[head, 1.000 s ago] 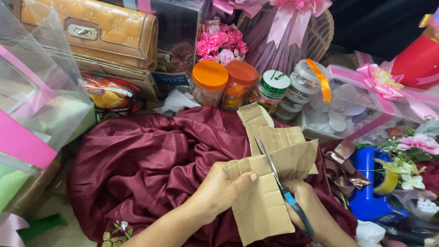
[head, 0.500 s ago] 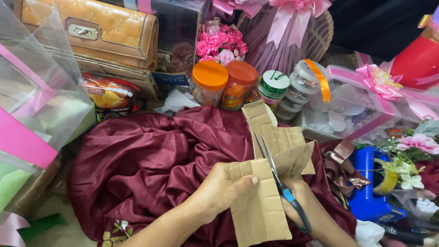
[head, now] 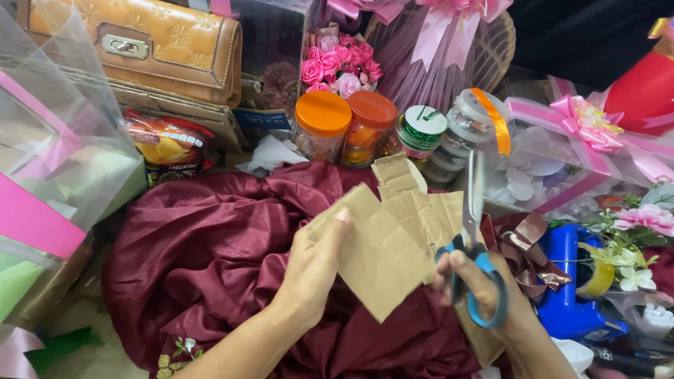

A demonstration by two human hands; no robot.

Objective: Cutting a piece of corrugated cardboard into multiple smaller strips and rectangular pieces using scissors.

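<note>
**Cardboard and scissors over the maroon cloth**

The brown cardboard piece (head: pixel 382 245) is flat, irregular and notched, with a stepped upper edge and a pointed lower corner. It is held tilted above the maroon satin cloth (head: pixel 210 260), near the cloth's right side. The scissors (head: pixel 474 245) have blue and black handles and silver blades. They stand nearly upright, blades pointing up, just beside the cardboard's right edge.

Looks like a gift-wrapping craft corner: ribboned hampers (head: pixel 435 49), cellophane-wrapped gifts (head: pixel 56 161), ribbon spools (head: pixel 418 130), paper roses (head: pixel 340 67) crowding round.
</note>
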